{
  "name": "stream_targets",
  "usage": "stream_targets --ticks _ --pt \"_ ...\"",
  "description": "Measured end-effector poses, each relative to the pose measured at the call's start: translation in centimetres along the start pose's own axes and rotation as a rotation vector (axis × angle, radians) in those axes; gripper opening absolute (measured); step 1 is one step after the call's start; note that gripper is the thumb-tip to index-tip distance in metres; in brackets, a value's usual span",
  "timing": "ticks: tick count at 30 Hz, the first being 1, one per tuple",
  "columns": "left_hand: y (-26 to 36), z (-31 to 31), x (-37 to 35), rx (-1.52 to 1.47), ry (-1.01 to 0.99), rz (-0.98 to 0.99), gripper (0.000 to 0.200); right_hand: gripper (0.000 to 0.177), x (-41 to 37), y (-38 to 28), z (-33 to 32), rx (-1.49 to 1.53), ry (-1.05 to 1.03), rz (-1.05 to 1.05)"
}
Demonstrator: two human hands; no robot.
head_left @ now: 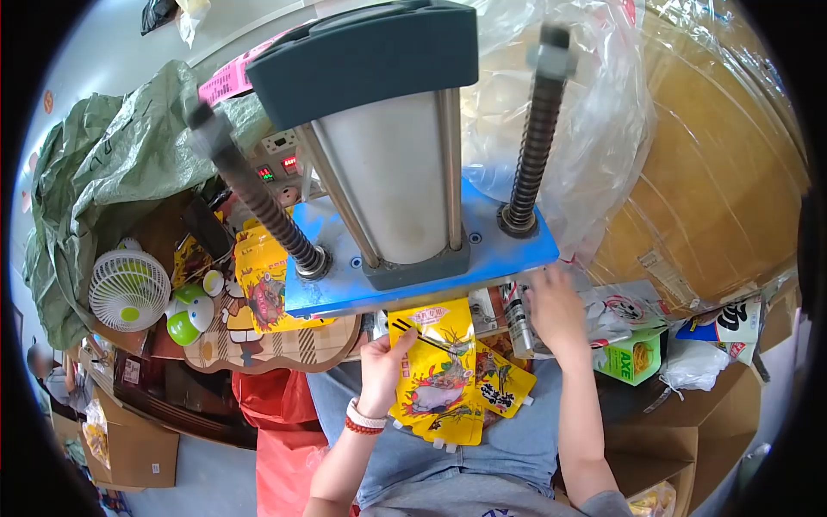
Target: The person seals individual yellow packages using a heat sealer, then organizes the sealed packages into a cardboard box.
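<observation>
My left hand [383, 366] is closed on the left edge of a yellow printed spout pouch [435, 383], thumb on its front. The pouch's top end lies at the front edge of a blue press plate [508, 258]. More yellow pouches [504, 383] lie beneath it, over my lap. My right hand [556, 314] is beside the plate's right front corner, close to a silver cylinder [519, 319]. Its fingers are blurred and partly lost against the machine, so I cannot make out whether they grip anything.
Above the plate rises a large press cylinder [383, 172] between two spring-wrapped rods [527, 155]. To the left are a white fan [129, 290], a stack of yellow pouches [263, 276] and a patterned board [284, 345]. Cardboard [706, 164] and a green AXE package [633, 358] are at right.
</observation>
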State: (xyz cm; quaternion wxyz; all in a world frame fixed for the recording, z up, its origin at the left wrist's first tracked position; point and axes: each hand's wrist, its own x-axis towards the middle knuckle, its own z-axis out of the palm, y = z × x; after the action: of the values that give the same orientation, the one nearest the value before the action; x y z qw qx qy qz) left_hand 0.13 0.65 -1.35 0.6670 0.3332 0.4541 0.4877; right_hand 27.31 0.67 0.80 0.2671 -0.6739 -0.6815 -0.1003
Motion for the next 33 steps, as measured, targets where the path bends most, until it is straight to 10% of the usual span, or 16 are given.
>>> stream_targets --ticks 6,8,10,11,13,16,18,20,28,33 --pt "2.6 -2.7 0.7 0.459 0.047 -0.005 0.019 0.027 -0.4 0.1 1.5 -0.144 -0.212 -0.032" --pt "5.9 -4.7 0.9 0.577 0.285 0.280 0.021 0.029 -0.3 -0.4 0.7 -0.052 -0.151 0.115" --pt "4.1 -13.3 4.8 1.553 0.457 0.781 0.026 0.028 0.1 0.9 2.5 -0.076 -0.100 0.030" --pt "4.9 -13.5 4.2 1.521 0.180 0.419 0.041 0.027 0.5 1.5 3.2 -0.105 -0.038 -0.066" --pt "3.1 -13.3 1.7 1.798 0.103 0.697 0.048 0.025 1.1 1.4 3.1 -0.127 -0.105 -0.063" --pt "2.8 -13.3 -1.1 1.672 -0.017 0.846 0.042 0.024 1.0 0.2 0.1 0.013 -0.309 0.098" --pt "2.4 -14.1 -1.9 1.609 0.057 0.904 0.030 0.019 -0.7 -0.9 -3.2 0.349 0.025 0.155" --pt "1.8 -14.2 -3.2 1.041 0.252 0.474 0.023 0.020 -3.2 -4.5 -7.1 0.767 0.231 0.378" --pt "6.0 -3.2 -9.8 1.295 -0.053 1.031 0.035 0.037 -4.2 -11.5 -8.2 0.714 -0.136 -0.648" --pt "6.4 -2.4 -10.5 1.054 -0.345 0.882 0.026 0.040 -4.4 -11.4 -9.6 0.999 -0.140 -0.533"
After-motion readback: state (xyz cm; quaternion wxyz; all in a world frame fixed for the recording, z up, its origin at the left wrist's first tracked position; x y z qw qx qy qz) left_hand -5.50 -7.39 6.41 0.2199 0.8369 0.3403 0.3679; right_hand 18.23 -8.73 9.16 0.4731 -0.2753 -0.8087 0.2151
